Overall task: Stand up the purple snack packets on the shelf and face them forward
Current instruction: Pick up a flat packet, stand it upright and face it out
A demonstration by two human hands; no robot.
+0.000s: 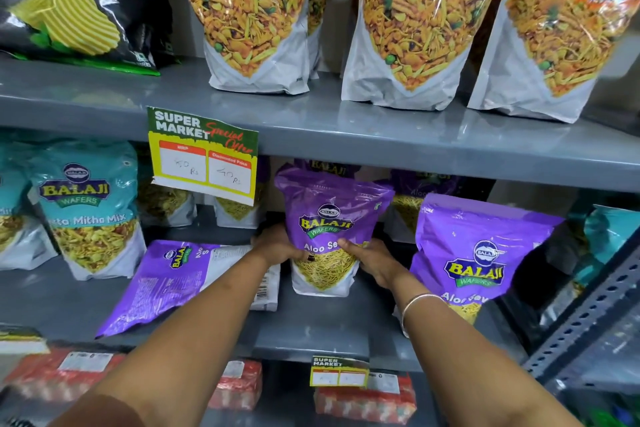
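Observation:
A purple Aloo Sev packet point(329, 218) stands upright on the middle grey shelf point(322, 329), front side toward me. My left hand point(277, 243) grips its left side and my right hand point(370, 258) grips its right side. To the left, a second purple packet point(166, 281) lies flat on the shelf, back side up. At the right, a third purple packet point(481, 253) stands facing forward, leaning slightly. More purple packets point(415, 184) sit behind in the shadow, partly hidden.
Teal Balaji mix packets point(90, 211) stand at the left of the same shelf. A yellow price tag point(204, 159) hangs from the upper shelf edge. Orange Tikha Mitha Mix bags point(252, 14) fill the shelf above. Red packs point(363, 402) lie below. A perforated metal upright point(588, 319) is at right.

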